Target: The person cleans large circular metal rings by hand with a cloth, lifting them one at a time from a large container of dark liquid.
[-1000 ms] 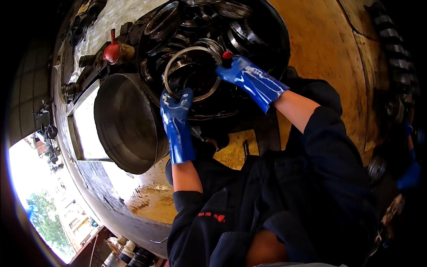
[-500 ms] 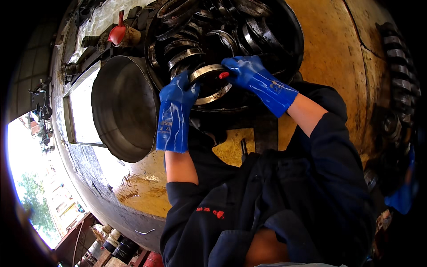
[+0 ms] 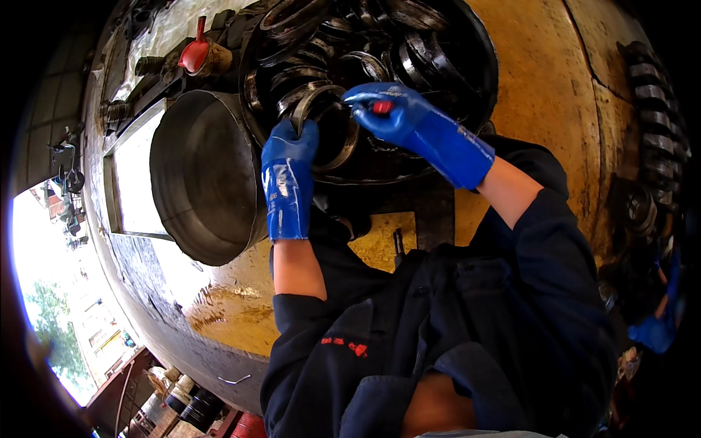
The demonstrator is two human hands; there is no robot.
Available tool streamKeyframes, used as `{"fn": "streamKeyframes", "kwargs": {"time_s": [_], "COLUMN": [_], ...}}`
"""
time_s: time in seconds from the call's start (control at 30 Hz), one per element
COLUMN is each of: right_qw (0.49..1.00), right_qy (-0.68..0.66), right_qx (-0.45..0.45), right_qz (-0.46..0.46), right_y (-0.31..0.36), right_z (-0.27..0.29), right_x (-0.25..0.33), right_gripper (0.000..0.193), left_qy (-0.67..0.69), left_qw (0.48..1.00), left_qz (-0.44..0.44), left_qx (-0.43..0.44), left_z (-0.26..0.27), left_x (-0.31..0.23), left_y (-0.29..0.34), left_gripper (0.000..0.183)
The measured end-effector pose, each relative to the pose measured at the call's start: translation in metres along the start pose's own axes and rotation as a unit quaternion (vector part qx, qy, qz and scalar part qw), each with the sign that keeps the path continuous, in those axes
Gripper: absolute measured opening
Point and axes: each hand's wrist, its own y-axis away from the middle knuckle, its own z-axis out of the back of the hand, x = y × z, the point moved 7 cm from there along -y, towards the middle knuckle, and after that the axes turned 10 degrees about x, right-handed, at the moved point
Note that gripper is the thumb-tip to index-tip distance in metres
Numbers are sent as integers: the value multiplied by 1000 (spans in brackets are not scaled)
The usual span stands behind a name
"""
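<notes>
Metal ring (image 3: 348, 149): swung to a new slant since half a second ago and shifted slightly toward 9 o'clock; now tilted, just short of 12 o'clock in the view, above the near part of the black drum (image 3: 493, 80).

Left hand (image 3: 290, 146): blue-gloved, pointing up toward 12 o'clock, closed on the ring at about its 8 o'clock edge, with thumb and fingers on either side of the band.

Right hand (image 3: 391, 117): blue-gloved too, moved from the ring's 3 o'clock side to about its 1 o'clock edge; curled nearly shut around a small red object (image 3: 382, 107), with fingertips reaching toward 9 o'clock; cannot tell whether touching the ring.

Red object: lodged between thumb and fingers, mostly hidden by the glove; cannot tell its full shape.

Dark jacket (image 3: 438, 306): spread from 4 to 7 o'clock, marked in red on the chest, with sleeves ending at bare forearms.

Stacked rings (image 3: 420, 62): dark and shiny, piled at many angles inside the drum, around 12 o'clock.

Grey basin (image 3: 201, 182): deep, round, between 9 and 10 o'clock, just beside the drum.

Red scoop (image 3: 193, 55): near 10 o'clock, resting on a brownish can (image 3: 217, 60), with handle pointing to 12.

Yellow floor (image 3: 537, 58): stained and cracked, at 1 to 2 o'clock.

Ribbed dark parts (image 3: 657, 109): lined up near 2 o'clock.

Co-worker's gloved hand (image 3: 652, 334): blue, near 4 o'clock, well apart; too dim to tell its grip.

Bright opening (image 3: 55, 292): between 8 and 9 o'clock, with greenery beyond.
</notes>
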Motion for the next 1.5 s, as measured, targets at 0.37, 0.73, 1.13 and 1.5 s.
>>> {"fn": "streamKeyframes", "kwargs": {"time_s": [0.37, 0.73, 1.13, 1.5], "right_qw": [940, 860, 953, 915], "right_qy": [-5, -196, 265, 210], "right_qx": [91, 185, 115, 161], "right_qz": [-327, -432, -94, -305], "right_y": [35, 49, 27, 18], "right_z": [-25, -44, -33, -42], "right_x": [-57, -65, -40, -49], "right_gripper": [40, 37, 57, 31], "left_qy": [13, 14, -6, 5], "left_qw": [998, 999, 997, 998], "left_qz": [-5, -22, -35, 2], "left_qx": [55, 34, 65, 59], "left_z": [-37, -45, -44, -37], "left_x": [-19, -17, -15, -6], "left_y": [11, 6, 3, 6], "left_gripper": [44, 42, 44, 46]}}
